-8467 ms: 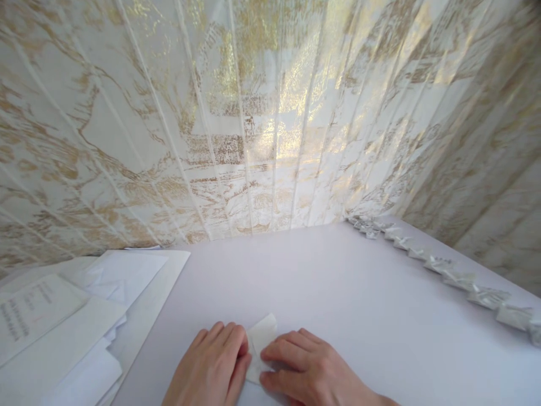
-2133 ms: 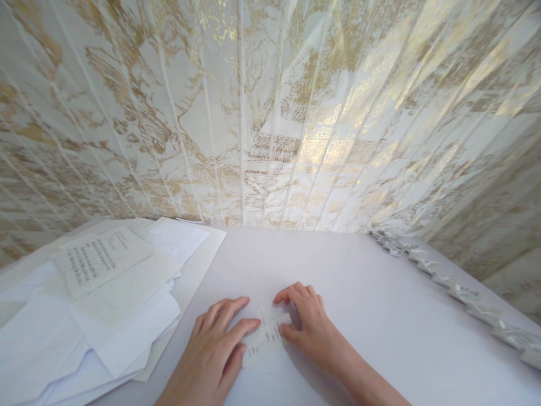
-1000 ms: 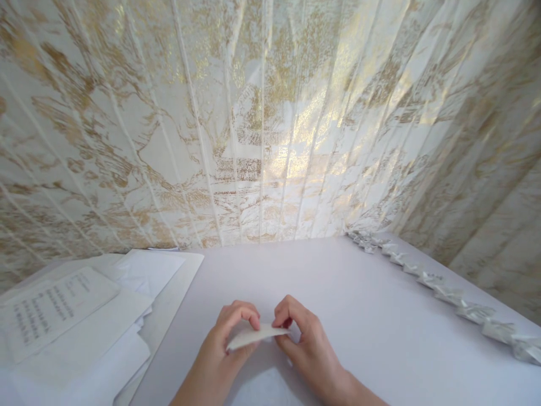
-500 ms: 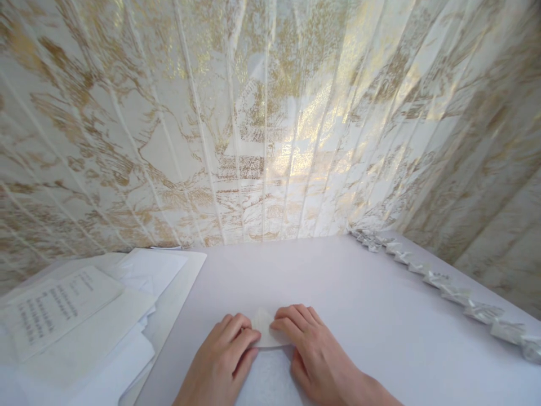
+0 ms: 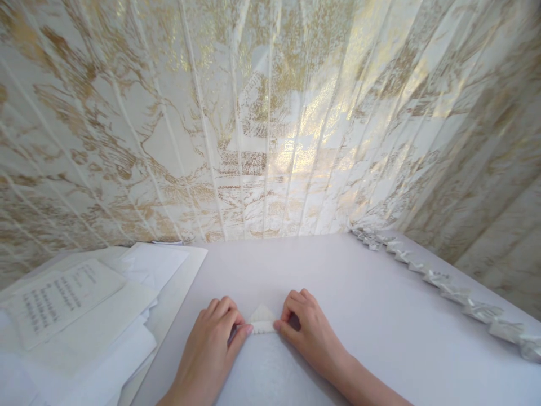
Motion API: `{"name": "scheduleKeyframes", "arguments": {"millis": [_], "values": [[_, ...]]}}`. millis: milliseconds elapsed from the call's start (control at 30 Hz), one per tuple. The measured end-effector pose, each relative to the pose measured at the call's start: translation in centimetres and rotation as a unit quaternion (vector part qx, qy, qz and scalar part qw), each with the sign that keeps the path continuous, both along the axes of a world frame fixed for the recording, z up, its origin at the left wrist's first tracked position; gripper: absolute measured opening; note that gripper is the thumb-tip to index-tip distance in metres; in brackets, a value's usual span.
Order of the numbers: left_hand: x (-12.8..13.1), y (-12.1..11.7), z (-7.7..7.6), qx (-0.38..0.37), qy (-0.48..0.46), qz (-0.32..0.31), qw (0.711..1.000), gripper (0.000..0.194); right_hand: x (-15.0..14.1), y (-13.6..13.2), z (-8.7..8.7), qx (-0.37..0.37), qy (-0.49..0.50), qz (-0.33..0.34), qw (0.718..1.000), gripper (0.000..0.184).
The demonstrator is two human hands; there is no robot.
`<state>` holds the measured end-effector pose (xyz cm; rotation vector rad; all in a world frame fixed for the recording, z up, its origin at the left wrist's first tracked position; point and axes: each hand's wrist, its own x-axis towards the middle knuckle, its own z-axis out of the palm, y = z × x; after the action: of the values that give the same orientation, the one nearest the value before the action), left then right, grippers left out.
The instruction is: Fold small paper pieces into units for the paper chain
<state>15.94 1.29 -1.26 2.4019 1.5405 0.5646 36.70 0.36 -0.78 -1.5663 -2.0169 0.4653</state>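
Observation:
A small white piece of folded paper point(image 5: 262, 316) lies on the table between my two hands. It has a pointed top, and a narrow folded band runs along its near edge. My left hand point(image 5: 217, 338) pinches the left end of that band between thumb and curled fingers. At the opposite end, my right hand point(image 5: 310, 332) grips the band the same way, thumb pressed in near the corner. Parts of both paper ends are hidden under my fingertips.
Loose papers point(image 5: 139, 265), including a sheet with printed lines point(image 5: 63, 299), are piled on the left of the pale table point(image 5: 380, 316). A row of crumpled silvery pieces point(image 5: 452, 293) lines the right edge. A gold-patterned curtain point(image 5: 253, 141) hangs behind.
The paper's near edge is now turned into a narrow band. Both hands have shifted slightly away from me, and their fingers have curled into pinches at its ends.

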Motion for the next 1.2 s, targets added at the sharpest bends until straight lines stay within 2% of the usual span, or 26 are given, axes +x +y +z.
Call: {"name": "scheduleKeyframes", "arguments": {"millis": [367,500,600,700,767,933,1200], "values": [[0.4,0.4,-0.2,0.0,0.026,0.014,1.0,0.015,-0.1,0.2,-0.8,0.019,-0.05,0.007,0.999,0.021],[0.5,0.5,-0.4,0.004,0.023,0.013,1.0,0.013,0.0,0.2,-0.7,0.029,-0.064,0.033,0.997,0.016],[0.3,0.6,-0.4,0.005,0.014,0.011,1.0,0.01,0.1,0.2,-0.5,0.059,-0.084,0.114,0.988,0.021],[0.1,0.6,-0.6,0.004,0.006,0.005,1.0,0.007,0.2,0.3,-0.5,0.12,-0.128,0.228,0.958,0.029],[0.0,0.7,-0.7,0.001,0.003,-0.001,1.0,0.009,0.3,0.5,-0.7,0.149,-0.146,0.264,0.942,0.027],[-0.1,0.9,-0.9,-0.007,-0.003,-0.009,1.0,0.01,0.3,0.6,-1.2,0.16,-0.155,0.272,0.936,0.029],[0.0,0.9,-0.7,-0.014,-0.008,-0.005,1.0,0.01,-0.6,0.4,-0.7,0.146,-0.148,0.258,0.943,0.033]]}}
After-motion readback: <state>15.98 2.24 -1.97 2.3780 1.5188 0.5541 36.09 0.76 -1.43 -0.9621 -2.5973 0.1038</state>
